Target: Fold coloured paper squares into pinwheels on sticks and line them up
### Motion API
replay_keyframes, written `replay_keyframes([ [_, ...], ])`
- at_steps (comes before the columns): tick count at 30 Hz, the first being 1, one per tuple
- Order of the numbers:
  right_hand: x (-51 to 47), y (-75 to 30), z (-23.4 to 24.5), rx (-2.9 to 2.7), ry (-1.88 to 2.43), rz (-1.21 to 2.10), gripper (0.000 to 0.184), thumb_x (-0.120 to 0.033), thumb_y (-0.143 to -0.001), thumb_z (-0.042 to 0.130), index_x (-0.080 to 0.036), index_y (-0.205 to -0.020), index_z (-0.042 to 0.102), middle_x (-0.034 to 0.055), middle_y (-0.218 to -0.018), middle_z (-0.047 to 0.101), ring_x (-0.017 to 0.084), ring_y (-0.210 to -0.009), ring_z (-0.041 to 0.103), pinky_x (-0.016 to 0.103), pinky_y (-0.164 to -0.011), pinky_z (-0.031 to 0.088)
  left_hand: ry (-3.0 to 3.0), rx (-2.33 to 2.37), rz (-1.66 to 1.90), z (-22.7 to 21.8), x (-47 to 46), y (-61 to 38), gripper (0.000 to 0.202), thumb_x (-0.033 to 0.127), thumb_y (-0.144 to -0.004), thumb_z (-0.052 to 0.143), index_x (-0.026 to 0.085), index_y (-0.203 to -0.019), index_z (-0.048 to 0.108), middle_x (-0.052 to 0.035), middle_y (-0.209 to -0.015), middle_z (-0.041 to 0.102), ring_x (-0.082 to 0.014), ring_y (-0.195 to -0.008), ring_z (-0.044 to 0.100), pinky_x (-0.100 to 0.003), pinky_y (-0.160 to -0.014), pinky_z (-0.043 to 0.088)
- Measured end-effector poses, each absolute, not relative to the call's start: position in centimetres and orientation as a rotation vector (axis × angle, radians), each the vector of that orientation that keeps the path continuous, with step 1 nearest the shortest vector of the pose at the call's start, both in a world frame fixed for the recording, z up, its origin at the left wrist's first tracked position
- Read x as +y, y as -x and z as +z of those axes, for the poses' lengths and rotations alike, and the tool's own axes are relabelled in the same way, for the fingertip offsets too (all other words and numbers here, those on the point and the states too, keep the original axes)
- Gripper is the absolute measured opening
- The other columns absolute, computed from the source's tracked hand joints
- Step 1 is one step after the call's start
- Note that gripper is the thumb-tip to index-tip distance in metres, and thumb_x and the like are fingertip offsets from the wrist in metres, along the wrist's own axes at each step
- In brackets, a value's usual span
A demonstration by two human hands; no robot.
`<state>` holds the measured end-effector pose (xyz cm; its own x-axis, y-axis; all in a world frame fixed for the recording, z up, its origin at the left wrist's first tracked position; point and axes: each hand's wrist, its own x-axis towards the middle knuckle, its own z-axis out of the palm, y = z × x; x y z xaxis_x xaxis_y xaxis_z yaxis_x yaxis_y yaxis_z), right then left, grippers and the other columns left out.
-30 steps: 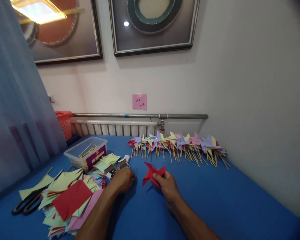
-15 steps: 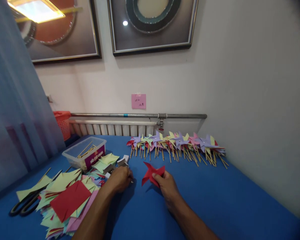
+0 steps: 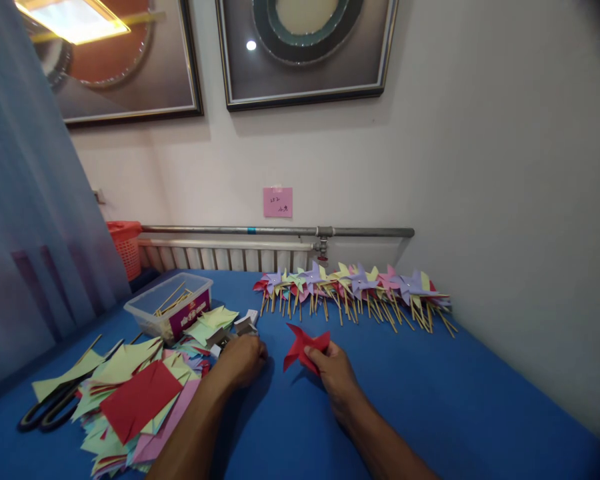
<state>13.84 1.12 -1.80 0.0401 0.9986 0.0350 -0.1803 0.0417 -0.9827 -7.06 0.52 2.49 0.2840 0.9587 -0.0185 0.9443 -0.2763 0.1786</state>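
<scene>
Little has changed over the last second: the right hand (image 3: 336, 370) keeps the bright red folded-paper pinwheel (image 3: 298, 348) just above the middle of the blue table (image 3: 420, 407), while the left hand (image 3: 243, 360) stays beside the small pale cardboard boxes (image 3: 245, 327). A tiny bright speck that showed at the left fingertips half a second ago is now out of sight, so the active part of the work seems to lie with that hand, the red piece being simply steadied meanwhile. The right thumb presses near the pinwheel's centre with the fingers behind, clamped on the paper; the left fingers curl inward, and whether they pinch anything I cannot tell, since their tips are hidden. The pinwheel has crisp, pointed blades of matt paper, and no stick shows on it. Finished-looking pastel and red pinwheels (image 3: 361, 280) lie in a long overlapping row by the wall, their thin, straight wooden sticks (image 3: 347, 311) pointing toward the person. At the left, a translucent plastic tub (image 3: 143, 319) with a purple label holds more slim sticks (image 3: 173, 300). Nearer sits a ragged stack of coloured paper (image 3: 97, 437), topped by a smooth red sheet (image 3: 141, 401) with slits at its corners; black-handled scissors (image 3: 56, 408) lie beside it.
</scene>
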Motion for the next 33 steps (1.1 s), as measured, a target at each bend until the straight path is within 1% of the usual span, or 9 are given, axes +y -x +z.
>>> replay_keyframes([
  [3,1.0,-13.8,-1.7,-1.020,1.077,1.250,0.016,-0.030,-0.064,0.076,-0.020,-0.074,0.069,0.0019,-0.069,0.071,0.019,-0.062,0.063,0.029,-0.061,0.048,-2.379,1.831,0.129,2.1,0.8,7.0,0.025,0.021,-0.080,0.057,0.022,-0.092,0.079,-0.0120,-0.102,0.076,-0.0283,-0.098,0.069,-0.034,-0.080,0.047],
  [8,1.1,-13.7,-1.7,-1.014,1.074,1.253,0.018,-0.030,-0.063,0.077,-0.019,-0.073,0.067,0.0011,-0.066,0.070,0.016,-0.059,0.060,0.027,-0.059,0.047,-2.379,1.837,0.110,1.5,1.2,6.7,0.026,0.020,-0.082,0.055,0.021,-0.096,0.077,-0.0130,-0.106,0.074,-0.0276,-0.102,0.067,-0.034,-0.083,0.047],
  [16,1.1,-13.8,-1.9,-0.992,1.075,1.258,0.018,-0.027,-0.065,0.076,-0.017,-0.077,0.068,0.0006,-0.068,0.069,0.014,-0.059,0.060,0.026,-0.060,0.047,-2.312,1.867,0.262,2.0,0.7,6.4,0.019,0.019,-0.084,0.055,0.018,-0.092,0.072,-0.0135,-0.104,0.073,-0.0269,-0.102,0.066,-0.033,-0.084,0.044],
  [19,1.2,-13.8,-2.0,-0.999,1.057,1.260,0.017,-0.027,-0.065,0.076,-0.017,-0.077,0.068,0.0011,-0.069,0.070,0.015,-0.060,0.061,0.027,-0.061,0.049,-2.198,1.835,0.517,2.2,0.9,6.5,0.015,0.019,-0.085,0.055,0.018,-0.086,0.070,-0.0091,-0.094,0.073,-0.0227,-0.093,0.065,-0.030,-0.079,0.043],
  [23,1.3,-13.8,-2.0,-1.011,1.067,1.244,0.018,-0.028,-0.065,0.076,-0.018,-0.078,0.069,0.0013,-0.069,0.071,0.016,-0.061,0.062,0.027,-0.062,0.049,-1.808,1.545,0.970,1.7,1.3,5.8,0.014,0.026,-0.085,0.056,0.016,-0.081,0.066,-0.0015,-0.073,0.065,-0.0148,-0.070,0.058,-0.025,-0.067,0.042],
  [26,1.2,-13.7,-1.8,-1.008,1.061,1.247,0.019,-0.029,-0.063,0.076,-0.018,-0.077,0.069,0.0013,-0.068,0.071,0.016,-0.061,0.062,0.027,-0.061,0.048,-1.598,1.343,1.128,1.1,1.4,4.3,0.015,0.029,-0.081,0.059,0.016,-0.079,0.066,-0.0002,-0.070,0.062,-0.0134,-0.066,0.054,-0.025,-0.065,0.043],
  [28,1.1,-13.6,-1.7,-1.008,1.053,1.239,0.018,-0.030,-0.064,0.075,-0.018,-0.076,0.070,0.0018,-0.069,0.071,0.017,-0.062,0.062,0.028,-0.060,0.048,-1.584,1.274,1.208,0.9,1.2,3.1,0.013,0.027,-0.078,0.060,0.016,-0.075,0.066,-0.0036,-0.081,0.067,-0.0153,-0.075,0.059,-0.026,-0.071,0.046],
  [30,1.0,-13.6,-1.6,-1.009,1.053,1.219,0.018,-0.032,-0.064,0.075,-0.020,-0.076,0.070,0.0019,-0.070,0.072,0.018,-0.063,0.063,0.028,-0.060,0.048,-1.597,1.256,1.263,1.0,0.8,2.2,0.010,0.024,-0.077,0.061,0.016,-0.072,0.066,-0.0078,-0.103,0.069,-0.0190,-0.092,0.063,-0.028,-0.081,0.048],
  [33,0.9,-13.5,-1.5,-1.022,1.053,1.197,0.018,-0.033,-0.064,0.075,-0.020,-0.075,0.069,0.0024,-0.072,0.073,0.020,-0.066,0.063,0.028,-0.061,0.048,-1.630,1.289,1.226,1.5,0.1,1.2,0.009,0.021,-0.078,0.060,0.017,-0.074,0.067,-0.0096,-0.132,0.061,-0.0230,-0.113,0.061,-0.030,-0.089,0.049],
])
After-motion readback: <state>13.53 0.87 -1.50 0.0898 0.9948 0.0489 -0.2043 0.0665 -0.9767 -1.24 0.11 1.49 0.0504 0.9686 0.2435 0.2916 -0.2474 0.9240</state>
